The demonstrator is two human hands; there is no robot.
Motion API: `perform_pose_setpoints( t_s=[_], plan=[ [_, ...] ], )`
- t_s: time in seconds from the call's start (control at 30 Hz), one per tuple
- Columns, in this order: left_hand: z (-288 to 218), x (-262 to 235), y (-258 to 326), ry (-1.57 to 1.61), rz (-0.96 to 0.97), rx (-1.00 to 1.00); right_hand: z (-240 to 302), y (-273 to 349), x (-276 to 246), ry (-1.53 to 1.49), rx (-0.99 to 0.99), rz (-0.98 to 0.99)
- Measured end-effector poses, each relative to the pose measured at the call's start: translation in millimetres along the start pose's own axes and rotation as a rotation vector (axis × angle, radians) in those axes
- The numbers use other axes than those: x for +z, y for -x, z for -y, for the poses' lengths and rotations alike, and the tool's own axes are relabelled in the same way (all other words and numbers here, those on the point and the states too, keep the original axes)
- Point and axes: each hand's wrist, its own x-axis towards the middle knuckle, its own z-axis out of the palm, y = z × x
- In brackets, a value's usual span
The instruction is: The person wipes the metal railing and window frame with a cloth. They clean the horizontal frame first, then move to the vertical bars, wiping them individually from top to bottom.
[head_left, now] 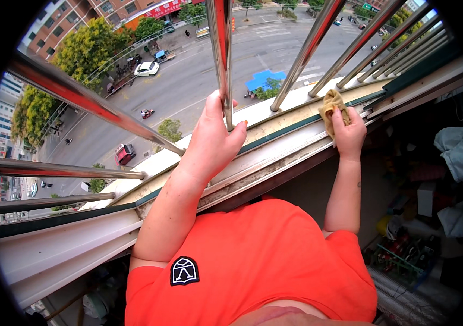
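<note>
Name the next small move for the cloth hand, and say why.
Probably slide the cloth left along the sill track: the right hand presses it at the track's right end, grime shows further left, and the left hand steadies on a bar.

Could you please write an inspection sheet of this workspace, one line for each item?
Surface: window sill track, pale with a green strip, dirty along its length.
Job's things: yellow cloth, pressed on the track.
Clutter: bags, boxes and bottles on the floor at the right, under the window.
Grippers: left hand wraps a vertical metal bar; right hand grips the cloth.
Cables: nothing seen.
Surroundings: slanted metal window bars; far below, a street with cars, trees and buildings.
</note>
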Motion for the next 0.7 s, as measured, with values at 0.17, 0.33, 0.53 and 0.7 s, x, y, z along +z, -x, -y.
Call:
perform_pose_setpoints(
  t_s=[0.17, 0.33, 0.53, 0.7],
  plan=[
    [1, 0, 1, 0.002, 0.009, -0.014, 77, 57, 27, -0.025, -0.459, 0.081],
    [1, -1, 1, 0.042, 0.014, 0.000, 101, 73, 36, -0.112, -0.571, 0.171],
    [2, -3, 1, 0.027, 0.021, 0.030, 69, 50, 24, -0.098, -0.522, 0.140],
    [0, -1, 1, 0.026, 0.010, 0.027, -15, 1, -2, -0.061, -0.167, 0.028]
  ],
)
